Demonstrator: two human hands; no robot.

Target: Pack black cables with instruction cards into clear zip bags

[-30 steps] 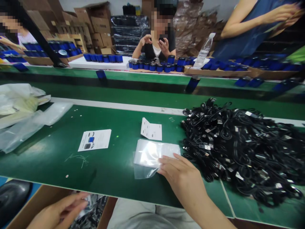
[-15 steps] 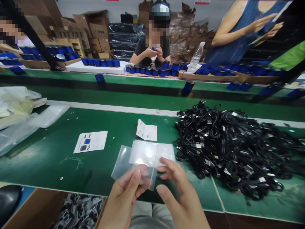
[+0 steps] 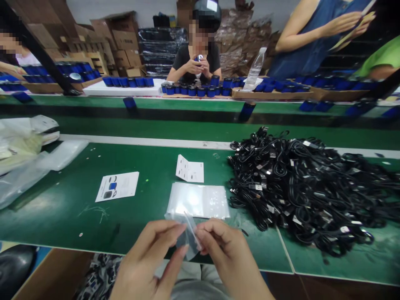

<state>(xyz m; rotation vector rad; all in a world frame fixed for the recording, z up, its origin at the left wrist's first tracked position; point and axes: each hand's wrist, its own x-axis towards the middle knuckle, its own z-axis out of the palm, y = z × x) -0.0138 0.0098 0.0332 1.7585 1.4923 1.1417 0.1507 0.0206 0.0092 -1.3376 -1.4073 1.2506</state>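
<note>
A small clear plastic bag (image 3: 186,239) is between my two hands, above the near edge of the green table. The fingertips of my right hand (image 3: 226,252) pinch one edge of it. My left hand (image 3: 156,254) has its fingers and thumb around the other side, with a small gap showing between the tips. The bag looks narrow and creased from this angle. Just beyond my hands lies a stack of clear plastic bags (image 3: 190,200). Farther back sits a folded leaflet (image 3: 192,171), partly standing open. Several printed leaflets (image 3: 117,186) lie in a pile to the left.
A large heap of black cables (image 3: 290,187) covers the right side. Crumpled plastic wrapping (image 3: 25,150) lies at far left. Below the edge is a cardboard box (image 3: 53,271) of packed items. Blue jars (image 3: 200,90) line the far shelf, where a person (image 3: 196,62) sits.
My right hand has closed on the bag's edge. The bag has turned from lying flat in my left hand to a narrow, creased shape between both hands, nearer to me.
</note>
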